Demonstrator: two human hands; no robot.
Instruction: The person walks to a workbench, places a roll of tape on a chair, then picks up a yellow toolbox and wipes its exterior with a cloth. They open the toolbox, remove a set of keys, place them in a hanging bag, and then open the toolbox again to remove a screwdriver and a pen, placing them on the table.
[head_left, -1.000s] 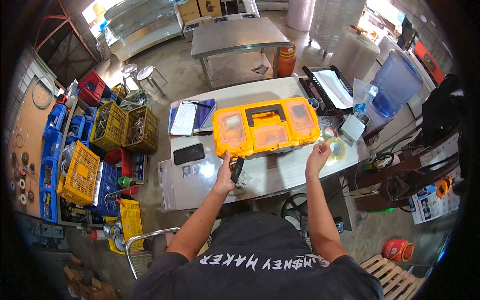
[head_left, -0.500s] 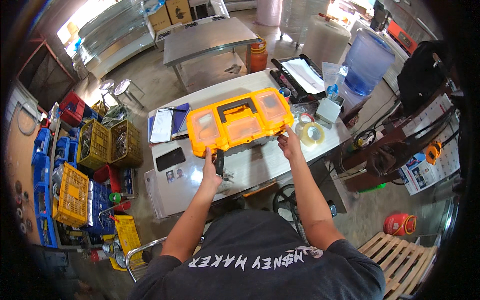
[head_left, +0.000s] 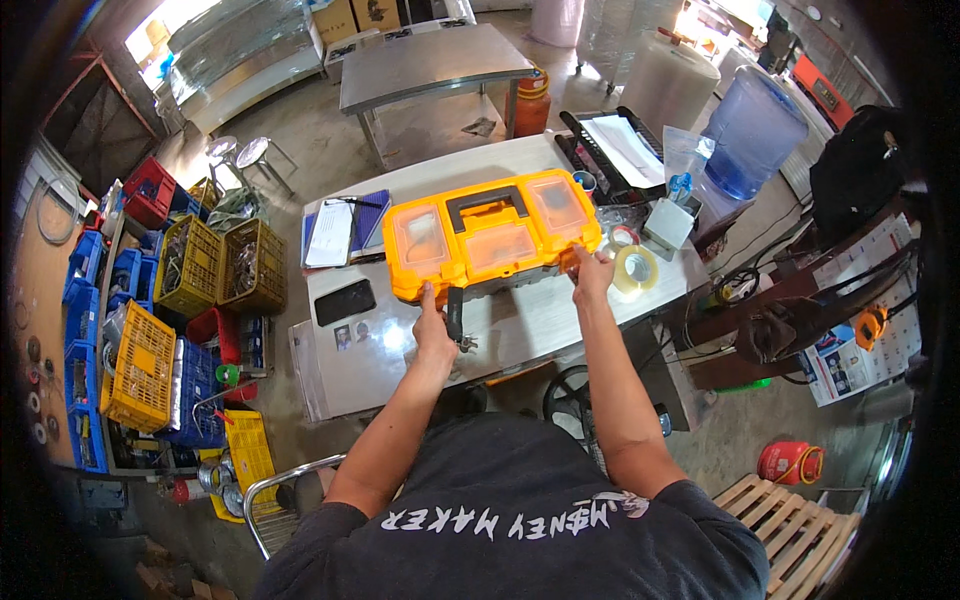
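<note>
A yellow toolbox (head_left: 492,236) with a black handle and clear lid compartments lies shut on the grey worktable (head_left: 520,320). My left hand (head_left: 433,330) holds a small black tool (head_left: 455,314) against the toolbox's front edge, thumb touching the box. My right hand (head_left: 590,270) grips the front right corner of the toolbox, near its latch.
A tape roll (head_left: 636,268) lies right of the box, a black phone (head_left: 344,301) and a clipboard with papers (head_left: 330,233) to the left. A blue water jug (head_left: 752,130) stands far right. Yellow and blue crates (head_left: 140,365) line the floor at left. Another metal table (head_left: 430,65) stands behind.
Both hands moved in from the table's near side to the toolbox's front edge. The view has shifted slightly; the toolbox stays in place.
</note>
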